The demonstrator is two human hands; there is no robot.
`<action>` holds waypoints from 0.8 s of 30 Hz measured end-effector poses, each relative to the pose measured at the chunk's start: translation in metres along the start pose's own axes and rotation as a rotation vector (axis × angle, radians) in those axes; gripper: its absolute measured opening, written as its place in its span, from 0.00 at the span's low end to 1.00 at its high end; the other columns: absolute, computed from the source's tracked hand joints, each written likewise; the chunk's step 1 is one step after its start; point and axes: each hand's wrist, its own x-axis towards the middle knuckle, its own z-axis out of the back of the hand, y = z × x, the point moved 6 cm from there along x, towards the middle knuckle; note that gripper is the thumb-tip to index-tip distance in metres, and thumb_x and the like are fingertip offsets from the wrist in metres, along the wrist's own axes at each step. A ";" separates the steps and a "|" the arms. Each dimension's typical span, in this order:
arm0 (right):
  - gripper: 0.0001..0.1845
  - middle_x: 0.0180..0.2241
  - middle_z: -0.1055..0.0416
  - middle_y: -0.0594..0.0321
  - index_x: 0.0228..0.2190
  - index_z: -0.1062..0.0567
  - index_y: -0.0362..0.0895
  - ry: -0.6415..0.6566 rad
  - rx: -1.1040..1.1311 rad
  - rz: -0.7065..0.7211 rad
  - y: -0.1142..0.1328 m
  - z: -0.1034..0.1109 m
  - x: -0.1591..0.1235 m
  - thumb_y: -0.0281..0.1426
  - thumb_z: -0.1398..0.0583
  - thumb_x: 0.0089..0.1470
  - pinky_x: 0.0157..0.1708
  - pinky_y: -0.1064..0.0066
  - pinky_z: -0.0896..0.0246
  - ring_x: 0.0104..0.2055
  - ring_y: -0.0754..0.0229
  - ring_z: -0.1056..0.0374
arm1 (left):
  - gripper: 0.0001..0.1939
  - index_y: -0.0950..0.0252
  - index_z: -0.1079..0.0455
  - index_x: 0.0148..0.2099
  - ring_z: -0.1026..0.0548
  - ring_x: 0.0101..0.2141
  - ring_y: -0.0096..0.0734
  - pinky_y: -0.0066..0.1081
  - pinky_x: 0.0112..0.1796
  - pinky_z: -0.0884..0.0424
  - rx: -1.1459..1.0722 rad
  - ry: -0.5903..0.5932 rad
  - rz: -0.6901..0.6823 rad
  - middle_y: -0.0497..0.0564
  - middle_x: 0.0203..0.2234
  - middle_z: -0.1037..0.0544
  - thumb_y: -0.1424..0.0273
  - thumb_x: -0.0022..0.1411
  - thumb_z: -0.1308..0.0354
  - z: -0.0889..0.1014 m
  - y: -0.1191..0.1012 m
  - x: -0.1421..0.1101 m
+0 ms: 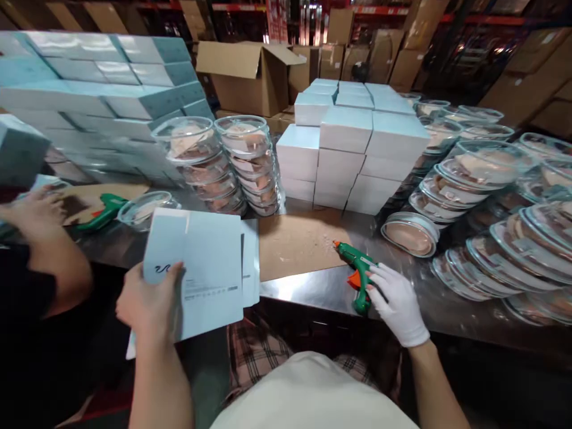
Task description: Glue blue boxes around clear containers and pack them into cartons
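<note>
My bare left hand grips a flat, light-blue folded carton with dark print on it, held at the table's front edge. Behind its right side another flat carton piece shows. A green hot glue gun with an orange nozzle and trigger lies on the metal table, its tip over a brown cardboard sheet. My right hand, in a white glove, reaches to the gun's rear and handle; its fingers are stretched and apart, the fingertips touching or nearly touching it.
Stacked white-blue boxes stand behind the cardboard. Clear round containers rise in stacks left of them and stacks to the right. At the left, a co-worker's hand is near another green glue gun. An open carton stands behind.
</note>
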 end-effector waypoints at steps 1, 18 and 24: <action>0.18 0.55 0.19 0.51 0.56 0.21 0.51 -0.012 0.033 -0.014 0.006 0.005 0.003 0.31 0.39 0.67 0.55 0.40 0.24 0.59 0.39 0.23 | 0.33 0.40 0.28 0.58 0.20 0.54 0.66 0.64 0.55 0.26 -0.067 -0.116 0.011 0.42 0.50 0.16 0.34 0.54 0.39 0.018 -0.002 -0.017; 0.08 0.40 0.20 0.57 0.46 0.21 0.48 0.103 0.541 0.009 0.100 -0.019 0.025 0.32 0.40 0.69 0.42 0.61 0.25 0.41 0.54 0.23 | 0.13 0.56 0.19 0.44 0.14 0.34 0.39 0.32 0.37 0.17 -0.367 0.409 -0.848 0.48 0.35 0.13 0.53 0.69 0.35 -0.023 -0.031 -0.162; 0.15 0.37 0.19 0.57 0.40 0.20 0.46 0.270 0.592 -0.112 0.108 -0.037 0.020 0.35 0.46 0.72 0.41 0.63 0.25 0.39 0.55 0.23 | 0.07 0.54 0.19 0.43 0.14 0.32 0.38 0.32 0.36 0.17 -0.345 0.441 -0.956 0.45 0.33 0.13 0.59 0.70 0.36 -0.022 -0.039 -0.173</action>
